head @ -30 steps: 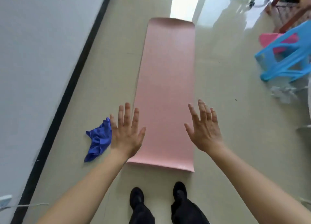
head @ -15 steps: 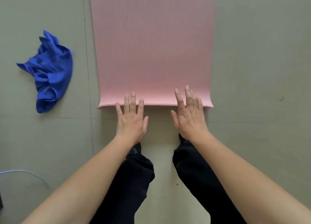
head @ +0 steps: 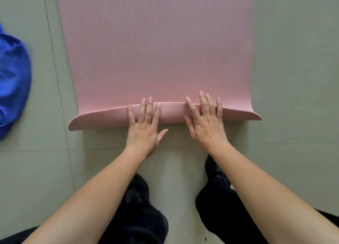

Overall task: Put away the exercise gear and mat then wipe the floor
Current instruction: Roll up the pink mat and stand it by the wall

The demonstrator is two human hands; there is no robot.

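Observation:
A pink ribbed exercise mat lies flat on the floor and runs away from me. Its near end is lifted and curled over into a low fold. My left hand presses on that fold left of centre with straight fingers, thumb spread to the right. Right of centre, my right hand lies over the same fold, fingers straight and reaching onto the mat's top. A crumpled blue cloth sits on the floor at the left edge of the view, apart from the mat.
Grey-green tiled floor surrounds the mat on both sides. My legs in black trousers and dark shoes are just behind the mat's near end, between my forearms.
I have bent down close to the mat. Both hands went from hovering in the air to the near edge, and that edge has lifted and curled over away from me.

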